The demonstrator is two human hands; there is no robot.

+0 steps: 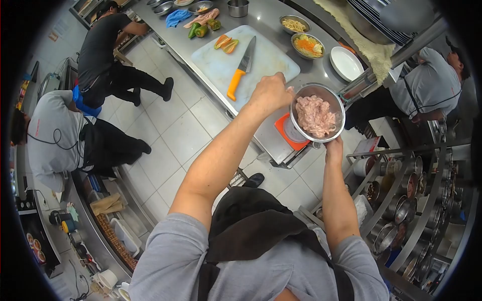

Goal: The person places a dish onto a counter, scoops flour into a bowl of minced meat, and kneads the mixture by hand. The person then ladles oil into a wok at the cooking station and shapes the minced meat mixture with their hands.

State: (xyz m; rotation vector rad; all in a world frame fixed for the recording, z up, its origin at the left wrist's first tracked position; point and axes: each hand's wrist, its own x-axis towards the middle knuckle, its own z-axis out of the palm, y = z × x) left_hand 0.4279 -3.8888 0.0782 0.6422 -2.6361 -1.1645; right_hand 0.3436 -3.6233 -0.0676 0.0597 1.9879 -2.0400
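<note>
A round metal bowl (pixel 343 113) full of pale pink raw meat (pixel 316 115) is between my hands, above an orange scale (pixel 282 131). My right hand (pixel 334 148) is closed on the bowl's near right edge, its fingers partly hidden beneath. Curled at the far left rim is my left hand (pixel 271 94), closed, its thumb side against the bowl. I cannot tell whether the bowl rests on the scale. Left of that hand lies a white cutting board (pixel 211 62) with an orange-handled knife (pixel 242 70) and cut pepper pieces (pixel 226 44).
Bowls of shredded vegetables (pixel 308 46) and pale strips (pixel 295 24) stand behind, beside a stack of white plates (pixel 346 63). Green peppers (pixel 201 30) lie at the counter's far side. Co-workers stand at left (pixel 57 133), far left (pixel 103 47) and right (pixel 427 83). Shelves of pans (pixel 401 208) flank my right.
</note>
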